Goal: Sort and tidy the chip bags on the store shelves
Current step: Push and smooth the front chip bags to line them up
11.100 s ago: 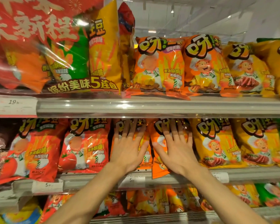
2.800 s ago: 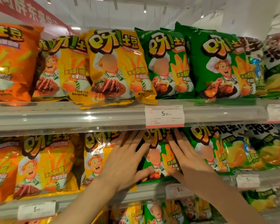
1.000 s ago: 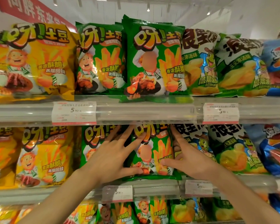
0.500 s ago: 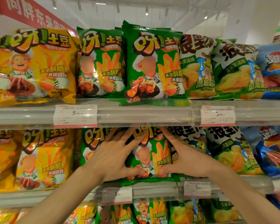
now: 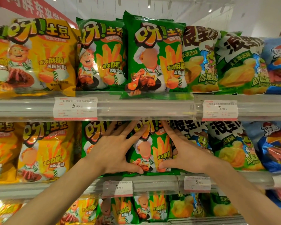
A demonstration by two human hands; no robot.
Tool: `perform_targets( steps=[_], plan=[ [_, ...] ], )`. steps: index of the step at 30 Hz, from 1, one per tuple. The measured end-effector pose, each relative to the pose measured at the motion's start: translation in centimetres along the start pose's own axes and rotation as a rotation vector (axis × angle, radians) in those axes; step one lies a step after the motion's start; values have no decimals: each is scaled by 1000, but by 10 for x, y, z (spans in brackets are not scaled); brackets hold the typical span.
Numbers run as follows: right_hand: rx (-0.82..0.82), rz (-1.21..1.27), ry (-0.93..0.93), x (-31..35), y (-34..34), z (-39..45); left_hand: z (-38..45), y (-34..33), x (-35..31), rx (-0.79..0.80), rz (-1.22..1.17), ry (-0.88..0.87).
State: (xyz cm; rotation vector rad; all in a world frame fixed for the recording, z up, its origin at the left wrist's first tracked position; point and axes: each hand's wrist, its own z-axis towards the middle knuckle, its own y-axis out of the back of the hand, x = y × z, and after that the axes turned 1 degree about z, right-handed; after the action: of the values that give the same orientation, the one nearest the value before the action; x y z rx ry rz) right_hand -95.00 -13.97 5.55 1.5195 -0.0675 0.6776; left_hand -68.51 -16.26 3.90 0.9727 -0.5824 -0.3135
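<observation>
A green chip bag [image 5: 150,153] stands upright at the front of the middle shelf [image 5: 156,184]. My left hand [image 5: 115,151] lies against its left edge with the fingers spread and straight, partly over the neighbouring green bag [image 5: 91,135], and the thumb presses the bag's lower front. My right hand [image 5: 186,153] frames its right edge. The index finger points straight up along the side and the thumb presses the lower front. The other right fingers are partly hidden beside the bag.
Yellow chip bags [image 5: 44,151] fill the shelf to the left; white-green bags [image 5: 230,148] and blue bags [image 5: 272,148] stand to the right. The upper shelf [image 5: 136,109] hangs close above my fingertips. Price tags [image 5: 117,188] sit on the rail.
Over the past seconds I have moved right along the shelf from orange and yellow bags to the green ones. In the last half second my hands stay on the same green bag.
</observation>
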Motion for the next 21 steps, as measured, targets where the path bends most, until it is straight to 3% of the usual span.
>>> perform_targets(
  steps=[10,17,21],
  plan=[
    [-9,-31,2,0,-2,-5,-3,2,-6,-15,-5,10],
    [-244,-330,77,1,-13,-18,-6,2,-27,-85,-36,149],
    [-324,-315,104,-12,-13,-30,-7,2,-48,-191,-65,188]
  ],
)
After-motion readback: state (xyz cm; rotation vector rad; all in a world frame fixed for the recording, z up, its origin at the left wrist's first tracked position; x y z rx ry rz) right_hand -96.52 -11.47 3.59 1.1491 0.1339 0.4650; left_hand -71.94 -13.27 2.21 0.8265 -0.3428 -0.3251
